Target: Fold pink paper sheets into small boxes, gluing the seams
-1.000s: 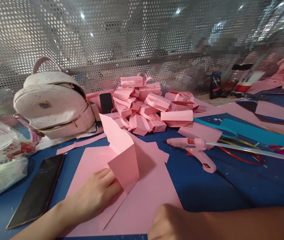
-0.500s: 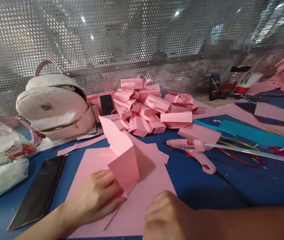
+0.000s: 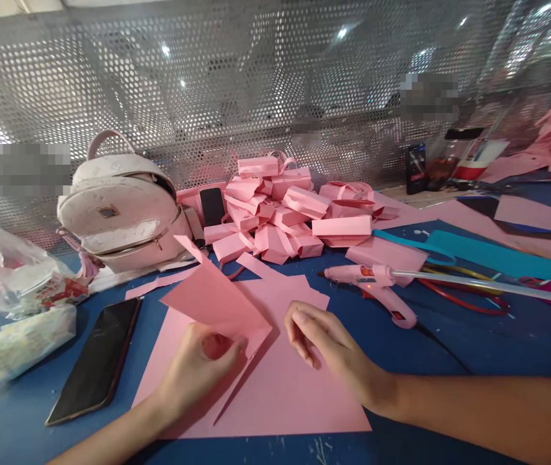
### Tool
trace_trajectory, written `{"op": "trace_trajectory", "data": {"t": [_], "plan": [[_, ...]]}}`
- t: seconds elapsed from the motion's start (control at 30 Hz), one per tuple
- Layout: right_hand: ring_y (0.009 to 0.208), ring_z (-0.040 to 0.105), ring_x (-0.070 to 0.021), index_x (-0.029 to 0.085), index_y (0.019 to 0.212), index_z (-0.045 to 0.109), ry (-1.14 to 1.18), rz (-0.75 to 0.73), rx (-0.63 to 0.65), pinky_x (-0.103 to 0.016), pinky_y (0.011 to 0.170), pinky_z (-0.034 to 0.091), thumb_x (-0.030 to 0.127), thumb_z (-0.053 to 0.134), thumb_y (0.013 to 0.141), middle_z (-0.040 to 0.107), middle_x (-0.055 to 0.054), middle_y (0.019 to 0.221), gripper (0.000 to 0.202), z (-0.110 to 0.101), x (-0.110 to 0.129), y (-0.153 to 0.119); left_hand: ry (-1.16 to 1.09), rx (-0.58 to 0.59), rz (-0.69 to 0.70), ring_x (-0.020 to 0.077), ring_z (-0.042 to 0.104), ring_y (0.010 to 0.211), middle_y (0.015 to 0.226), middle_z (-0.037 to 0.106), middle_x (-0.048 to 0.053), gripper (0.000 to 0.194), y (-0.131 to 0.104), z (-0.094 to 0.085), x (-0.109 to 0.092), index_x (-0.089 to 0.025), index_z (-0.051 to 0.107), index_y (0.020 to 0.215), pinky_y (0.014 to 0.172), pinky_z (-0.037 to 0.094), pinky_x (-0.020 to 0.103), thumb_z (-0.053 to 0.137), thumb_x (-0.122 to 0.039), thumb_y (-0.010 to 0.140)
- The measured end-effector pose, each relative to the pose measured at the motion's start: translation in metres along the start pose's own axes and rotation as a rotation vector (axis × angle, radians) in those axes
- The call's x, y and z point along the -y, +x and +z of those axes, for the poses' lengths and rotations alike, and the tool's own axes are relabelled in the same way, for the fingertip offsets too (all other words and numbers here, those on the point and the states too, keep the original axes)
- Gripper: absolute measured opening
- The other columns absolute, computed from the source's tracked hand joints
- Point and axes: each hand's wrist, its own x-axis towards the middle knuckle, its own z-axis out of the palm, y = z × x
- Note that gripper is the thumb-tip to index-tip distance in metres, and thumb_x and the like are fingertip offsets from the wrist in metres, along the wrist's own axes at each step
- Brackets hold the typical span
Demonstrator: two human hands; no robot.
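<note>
My left hand (image 3: 205, 361) pinches a folded piece of pink paper (image 3: 221, 297) between thumb and fingers near its lower right edge. The piece stands tilted, its upper flap raised to the left. Beneath it lies a larger pink paper sheet (image 3: 304, 400), flat on the blue table. Over the right part of that sheet is my right hand (image 3: 326, 352), its fingers curled together with nothing visible in them. It is apart from the folded piece. A pink glue gun (image 3: 376, 281) with a long clear glue stick lies to the right of my right hand.
Folded pink paper pieces (image 3: 275, 213) are heaped at the back. On the left are a white backpack (image 3: 120, 206), a black phone (image 3: 98, 361) and plastic bags (image 3: 23, 271). Blue paper strips (image 3: 498, 255) and a perforated metal screen (image 3: 236, 84) are also around.
The folded paper has tipped over to the left, with my left hand now pinching its edge. My right hand has moved up and forward over the sheet. The view has shifted slightly.
</note>
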Motion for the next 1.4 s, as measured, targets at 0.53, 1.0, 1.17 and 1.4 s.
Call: {"op": "trace_trajectory", "data": {"t": [0.53, 1.0, 1.17, 1.4], "plan": [[0.061, 0.053, -0.0113, 0.014, 0.137, 0.057, -0.124, -0.006, 0.225, -0.025, 0.058, 0.043, 0.039, 0.042, 0.102, 0.061, -0.002, 0.068, 0.046, 0.005, -0.001, -0.009, -0.164, -0.016, -0.38, 0.0342, 0.069, 0.091, 0.081, 0.078, 0.01, 0.055, -0.004, -0.009, 0.002, -0.02, 0.074, 0.064, 0.089, 0.051, 0.044, 0.061, -0.073, 0.069], [0.062, 0.054, -0.0112, 0.015, 0.139, 0.055, -0.153, -0.049, 0.172, -0.024, 0.059, 0.042, 0.032, 0.043, 0.101, 0.058, 0.0, 0.068, 0.044, 0.005, -0.005, -0.008, -0.07, 0.01, -0.315, 0.0332, 0.071, 0.09, 0.082, 0.078, 0.009, 0.057, -0.005, -0.008, 0.008, -0.021, 0.075, 0.064, 0.085, 0.055, 0.041, 0.054, -0.073, 0.076], [0.063, 0.053, -0.0112, 0.015, 0.138, 0.056, -0.167, -0.057, 0.179, -0.025, 0.059, 0.041, 0.032, 0.043, 0.101, 0.058, 0.0, 0.068, 0.043, 0.005, -0.004, -0.009, -0.09, 0.014, -0.323, 0.0339, 0.071, 0.092, 0.083, 0.079, 0.009, 0.056, -0.005, -0.008, 0.009, -0.021, 0.076, 0.065, 0.086, 0.055, 0.041, 0.056, -0.072, 0.074], [0.062, 0.053, -0.0112, 0.015, 0.135, 0.059, -0.163, -0.07, 0.169, -0.024, 0.058, 0.041, 0.033, 0.043, 0.101, 0.057, 0.001, 0.067, 0.042, 0.006, -0.002, -0.009, -0.097, 0.032, -0.336, 0.0329, 0.071, 0.091, 0.081, 0.079, 0.008, 0.055, -0.006, -0.009, 0.005, -0.022, 0.075, 0.063, 0.083, 0.056, 0.039, 0.056, -0.072, 0.075]]}}
